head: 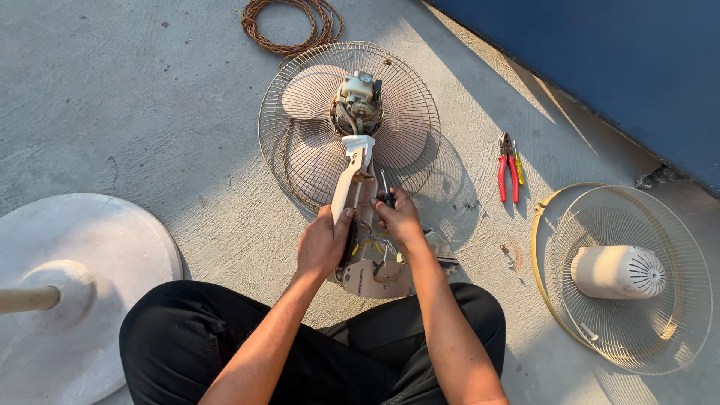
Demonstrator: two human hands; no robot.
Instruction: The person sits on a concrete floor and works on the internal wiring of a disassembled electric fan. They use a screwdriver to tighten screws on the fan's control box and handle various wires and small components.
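The fingers of the left hand [324, 241] are wrapped around the lower part of the fan neck [346, 187], thumb on top, clamped on it to steady it. The fingers of the right hand [397, 217] are closed around the dark handle of a screwdriver [386, 193], its shaft pointing up along the neck. The fan lies on the concrete floor [150, 112] just in front of the person's crossed legs, its bare motor [358, 103] facing up over the rear grille [349, 124] and blades. Below the hands the opened control housing [375, 279] shows coloured wires.

This looks like the stage of working a screw on the neck joint; the next move would call for seating the tip squarely while the left hand keeps the neck from rolling.

Further out, red pliers [508, 169] lie to the right, the front grille [622, 277] with the motor cover [619, 271] near the right edge, the round base [75, 292] at the left, and a coiled cord [289, 26] at the top.
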